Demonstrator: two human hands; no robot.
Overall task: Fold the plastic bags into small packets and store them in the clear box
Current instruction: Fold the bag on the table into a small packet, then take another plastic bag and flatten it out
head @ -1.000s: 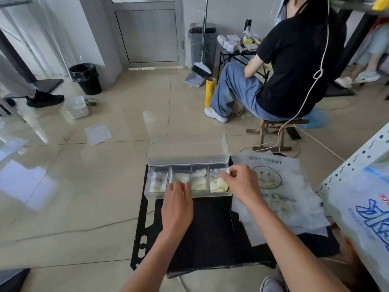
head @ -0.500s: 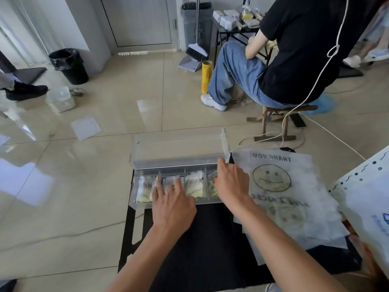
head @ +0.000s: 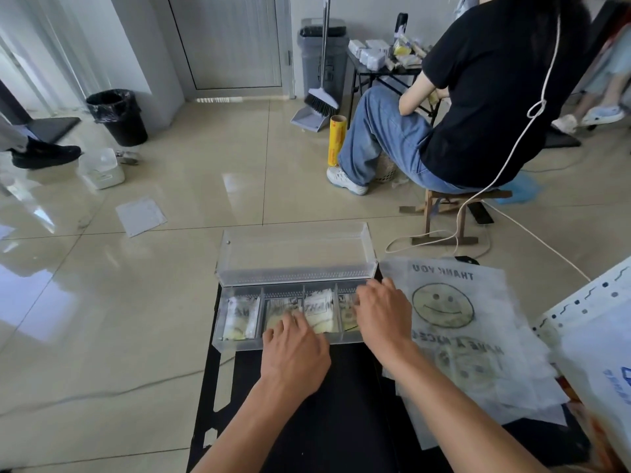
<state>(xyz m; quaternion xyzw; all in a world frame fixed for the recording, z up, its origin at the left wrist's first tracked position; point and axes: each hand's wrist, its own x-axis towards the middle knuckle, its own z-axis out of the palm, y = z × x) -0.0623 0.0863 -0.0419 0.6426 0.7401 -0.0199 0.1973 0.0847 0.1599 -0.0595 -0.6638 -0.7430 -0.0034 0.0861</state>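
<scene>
A clear box (head: 239, 343) with its lid (head: 293, 254) swung open sits at the far end of a black table (head: 327, 414). Its divided compartments hold folded plastic-bag packets (head: 240, 317). My left hand (head: 295, 356) lies over the front wall with fingers reaching into a middle compartment. My right hand (head: 382, 312) covers the rightmost compartment, fingers stretched to the box's back right corner. A stack of flat smiley-face plastic bags (head: 457, 322) lies right of the box.
A person in black sits on a wooden stool (head: 444, 213) ahead right, a white cord trailing over the floor. A white printed bag (head: 601, 363) hangs at the right edge. Black bin (head: 119, 117), white container (head: 102, 167) and loose sheet (head: 140, 215) stand on the tiled floor.
My right hand has spread out over the rightmost compartment and reached toward the box's back corner. My left hand has slid a little further into the middle compartments.
</scene>
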